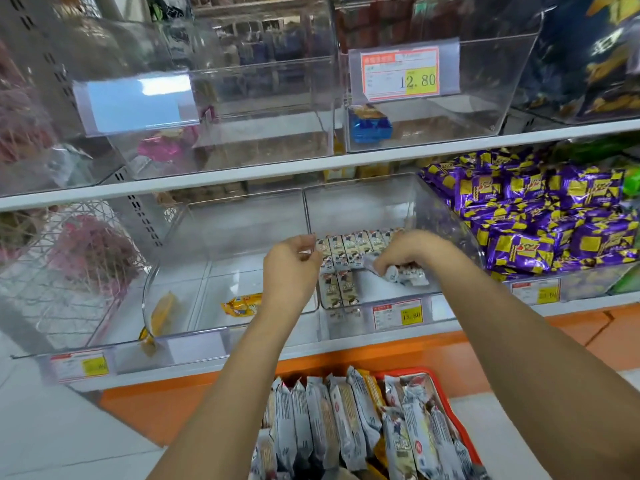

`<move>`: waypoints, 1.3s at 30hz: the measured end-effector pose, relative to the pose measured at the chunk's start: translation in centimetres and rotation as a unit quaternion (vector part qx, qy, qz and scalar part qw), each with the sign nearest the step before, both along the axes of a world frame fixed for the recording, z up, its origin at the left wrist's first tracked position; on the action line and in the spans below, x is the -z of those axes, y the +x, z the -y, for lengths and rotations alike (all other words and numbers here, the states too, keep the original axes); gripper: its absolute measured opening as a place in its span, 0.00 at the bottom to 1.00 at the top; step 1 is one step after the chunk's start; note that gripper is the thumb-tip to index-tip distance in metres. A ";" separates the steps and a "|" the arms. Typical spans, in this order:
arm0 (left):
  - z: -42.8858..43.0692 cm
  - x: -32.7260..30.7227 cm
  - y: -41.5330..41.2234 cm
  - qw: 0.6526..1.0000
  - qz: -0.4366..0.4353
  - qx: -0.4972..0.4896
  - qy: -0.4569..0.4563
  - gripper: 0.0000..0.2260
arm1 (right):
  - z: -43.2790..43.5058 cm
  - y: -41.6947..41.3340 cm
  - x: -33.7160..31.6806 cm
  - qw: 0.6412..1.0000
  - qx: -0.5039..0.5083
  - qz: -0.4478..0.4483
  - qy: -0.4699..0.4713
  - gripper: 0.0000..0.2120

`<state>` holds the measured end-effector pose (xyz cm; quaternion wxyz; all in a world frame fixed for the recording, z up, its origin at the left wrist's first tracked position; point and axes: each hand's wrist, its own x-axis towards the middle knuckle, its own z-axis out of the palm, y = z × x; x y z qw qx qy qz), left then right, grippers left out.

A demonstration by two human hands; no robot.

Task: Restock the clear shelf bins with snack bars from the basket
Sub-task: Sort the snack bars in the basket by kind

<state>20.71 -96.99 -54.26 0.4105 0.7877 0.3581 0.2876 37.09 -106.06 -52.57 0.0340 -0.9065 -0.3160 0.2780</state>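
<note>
A red basket (pixel 453 407) at the bottom holds several white-wrapped snack bars (pixel 346 424) standing on edge. On the lower shelf, a clear bin (pixel 433 209) contains two rows of the same bars (pixel 349 251) laid side by side. My right hand (pixel 405 251) is inside this bin and grips a few bars (pixel 405 273) lying crosswise over its floor. My left hand (pixel 291 268) hovers at the bin's left wall with fingers curled, its fingertips at the leftmost bar; whether it pinches that bar is unclear.
The clear bin (pixel 194 306) to the left holds two yellow packs (pixel 242 304). Purple-and-yellow packs (pixel 540 216) fill the bin on the right. Clear upper-shelf bins hold one blue pack (pixel 369 126) and pink packs (pixel 166 150). Price tags (pixel 398 315) line the shelf edge.
</note>
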 end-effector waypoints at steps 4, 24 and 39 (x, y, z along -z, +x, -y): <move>-0.3 0.8 -0.3 1.000 -0.026 -0.005 0.013 0.14 | -1.2 0.0 2.9 0.998 -0.024 -0.014 -0.049 0.07; 2.5 1.4 -6.3 0.999 -0.002 0.039 -0.006 0.10 | 0.9 -3.2 1.9 0.980 0.009 0.049 0.194 0.15; 9.6 11.9 -9.2 0.878 -0.420 0.227 0.035 0.15 | 14.1 -17.3 15.4 0.989 0.129 -0.048 0.043 0.54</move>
